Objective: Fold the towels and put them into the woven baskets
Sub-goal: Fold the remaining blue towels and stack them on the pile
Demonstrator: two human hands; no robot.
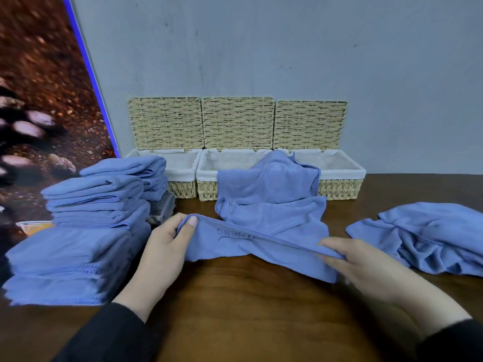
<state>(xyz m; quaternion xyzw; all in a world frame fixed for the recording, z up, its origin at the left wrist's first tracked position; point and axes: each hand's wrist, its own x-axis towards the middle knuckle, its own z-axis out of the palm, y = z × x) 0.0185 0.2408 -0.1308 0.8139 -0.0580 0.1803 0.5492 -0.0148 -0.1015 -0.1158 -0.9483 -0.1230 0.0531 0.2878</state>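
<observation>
Blue towel (261, 231) hem pinched by left hand (167, 246) and right hand (366, 265) fingers.

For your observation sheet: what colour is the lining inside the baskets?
White with tiny dark dots, seen on the basket lining in the head view.

Both forearms reach forward from the bottom edge, each in a dark sleeve that ends at the wrist. The left hand (167, 246) has its back turned up and to the left, its thumb on top and its fingers curled under, pinching the towel (261, 231) at one corner of the edge. The right hand (366, 265) lies palm down, fingers stretched leftward and closed on the other end of that edge; it is slightly blurred.
</observation>
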